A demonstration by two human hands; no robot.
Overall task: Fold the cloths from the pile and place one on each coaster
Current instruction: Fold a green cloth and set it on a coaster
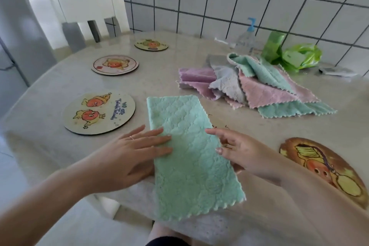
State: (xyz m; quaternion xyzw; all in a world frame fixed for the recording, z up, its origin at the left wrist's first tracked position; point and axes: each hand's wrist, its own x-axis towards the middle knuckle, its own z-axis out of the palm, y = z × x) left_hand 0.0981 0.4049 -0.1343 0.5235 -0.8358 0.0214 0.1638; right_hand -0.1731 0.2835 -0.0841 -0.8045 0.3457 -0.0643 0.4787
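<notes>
A mint green cloth (189,154) lies folded into a long strip on the table in front of me, its near end hanging over the table edge. My left hand (131,152) rests flat with straight fingers on the strip's left edge. My right hand (237,150) touches its right edge with loosely bent fingers. The pile of cloths (257,84), pink, purple, grey and mint, lies at the back right. Round cartoon coasters lie on the table: one near left (99,114), one further back (115,64), one at the far back (151,44) and one near right (327,168), all bare.
A white chair (79,16) stands behind the table (169,70) at the far left. Against the tiled wall at the back right stand a clear pump bottle (247,40), a green pack (273,46) and a green plastic bag (301,56).
</notes>
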